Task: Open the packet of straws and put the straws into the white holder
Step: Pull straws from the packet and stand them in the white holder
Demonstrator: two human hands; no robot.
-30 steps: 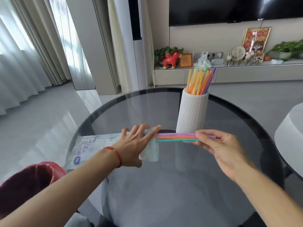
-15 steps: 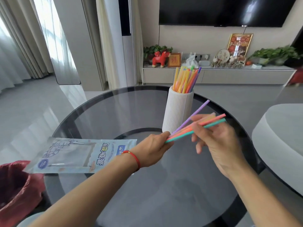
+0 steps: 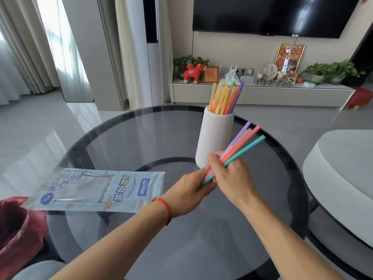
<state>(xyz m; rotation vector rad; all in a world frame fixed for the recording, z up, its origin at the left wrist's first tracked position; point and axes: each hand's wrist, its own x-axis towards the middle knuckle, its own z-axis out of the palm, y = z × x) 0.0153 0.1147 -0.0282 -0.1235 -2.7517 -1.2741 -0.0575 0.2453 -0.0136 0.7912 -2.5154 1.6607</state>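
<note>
A small bundle of straws (image 3: 241, 144) in purple, orange, pink and teal slants up to the right, just in front of the ribbed white holder (image 3: 215, 138). My right hand (image 3: 232, 178) grips the bundle near its lower part. My left hand (image 3: 189, 190) pinches the bundle's bottom ends. The holder stands on the round glass table (image 3: 141, 138) with several coloured straws (image 3: 225, 98) sticking out of its top. The light blue straw packet (image 3: 96, 189) lies flat at the table's left edge, apart from both hands.
A red bag (image 3: 18, 229) sits low at the left beside the table. A pale round seat (image 3: 341, 174) stands close on the right. Beyond the table are a TV shelf with ornaments (image 3: 262, 77) and grey floor.
The straws came out of the packet and were lifted and tilted upward. My left hand left the packet and took the bundle's lower ends; my right hand slid down the bundle.
</note>
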